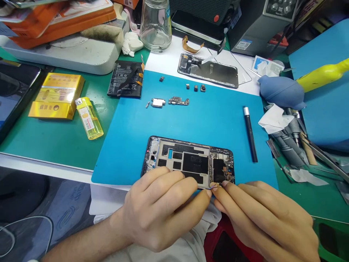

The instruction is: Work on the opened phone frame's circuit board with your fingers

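Observation:
A phone frame (196, 160), its inside facing up, lies at the near side of the blue mat. A mainboard is seated at its right end. My left hand (163, 203) bends over the near edge of the frame, with its fingertips pinched together on a thin bluish cable (215, 187). From the right, my right hand (259, 214) meets it, thumb and forefinger closed on the same cable beside the board. The fingers hide part of the cable and the frame's near edge.
Small boards (178, 101) and camera modules (195, 88) lie on the blue mat (122, 145). A black pen-like tool (250, 134) rests at right, tools beyond it. Behind are a battery (128, 78), a detached screen (209, 71) and a glass jar (156, 25). A lighter (89, 118) sits left.

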A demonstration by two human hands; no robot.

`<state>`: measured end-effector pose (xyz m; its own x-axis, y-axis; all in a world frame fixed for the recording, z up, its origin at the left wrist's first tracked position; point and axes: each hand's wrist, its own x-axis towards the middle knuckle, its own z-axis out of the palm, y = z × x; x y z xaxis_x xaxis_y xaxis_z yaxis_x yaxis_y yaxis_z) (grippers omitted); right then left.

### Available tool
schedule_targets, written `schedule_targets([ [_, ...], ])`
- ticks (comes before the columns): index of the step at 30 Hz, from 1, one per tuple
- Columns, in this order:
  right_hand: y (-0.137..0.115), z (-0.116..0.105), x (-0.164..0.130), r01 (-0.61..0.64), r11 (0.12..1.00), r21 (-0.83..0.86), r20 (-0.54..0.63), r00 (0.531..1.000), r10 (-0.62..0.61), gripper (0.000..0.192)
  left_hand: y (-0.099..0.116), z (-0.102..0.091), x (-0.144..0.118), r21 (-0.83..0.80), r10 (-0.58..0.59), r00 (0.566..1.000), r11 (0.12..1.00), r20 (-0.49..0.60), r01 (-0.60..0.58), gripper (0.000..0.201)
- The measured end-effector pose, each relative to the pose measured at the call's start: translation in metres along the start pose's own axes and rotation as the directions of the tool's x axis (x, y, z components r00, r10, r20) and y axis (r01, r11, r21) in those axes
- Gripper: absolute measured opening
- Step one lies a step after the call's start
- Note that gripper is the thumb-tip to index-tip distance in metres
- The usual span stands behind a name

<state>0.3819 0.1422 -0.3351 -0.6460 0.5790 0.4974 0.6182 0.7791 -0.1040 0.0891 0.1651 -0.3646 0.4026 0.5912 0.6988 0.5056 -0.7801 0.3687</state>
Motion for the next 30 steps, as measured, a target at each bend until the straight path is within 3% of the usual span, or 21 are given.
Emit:
schedule_targets([
  [4,0.003,0.0,0.006,0.03,1.0,0.007,0.007,1.0,-0.03,0.042,0.002,-0.024,0.019,0.032,0.003,0.986,0.999,0.164,-0.009,0.034],
  [7,0.003,-0.002,0.011,0.019,0.999,-0.032,0.024,1.0,-0.018,0.027,-0.004,-0.044,0.038,0.031,0.14,0.94,0.987,0.312,-0.157,0.048],
  [10,0.002,-0.006,0.016,0.006,0.996,-0.089,0.008,1.0,-0.006,0.021,-0.017,-0.051,0.053,0.072,0.158,0.926,0.979,0.342,-0.193,0.025],
  [12,0.001,-0.009,0.019,0.022,0.991,-0.131,0.021,1.0,-0.019,0.019,-0.026,-0.05,0.06,0.124,0.099,0.917,0.98,0.387,-0.158,0.014],
  [15,0.003,-0.012,0.024,0.086,0.974,-0.211,0.061,0.995,-0.074,0.017,-0.036,-0.044,0.07,0.163,0.08,0.888,0.972,0.452,-0.171,0.036],
  [20,0.018,-0.009,0.029,0.076,0.939,-0.335,0.065,0.996,-0.057,0.023,-0.046,-0.033,0.09,0.181,0.116,0.859,0.955,0.498,-0.234,0.032],
  [26,0.051,-0.006,0.045,0.031,0.933,-0.359,0.099,0.995,0.006,0.023,-0.061,-0.013,0.104,0.296,0.089,0.874,0.921,0.478,-0.255,0.035],
  [30,0.079,-0.008,0.055,0.092,0.952,-0.293,0.14,0.989,-0.053,0.022,-0.069,-0.004,0.106,0.332,0.122,0.89,0.898,0.44,-0.288,0.034],
])
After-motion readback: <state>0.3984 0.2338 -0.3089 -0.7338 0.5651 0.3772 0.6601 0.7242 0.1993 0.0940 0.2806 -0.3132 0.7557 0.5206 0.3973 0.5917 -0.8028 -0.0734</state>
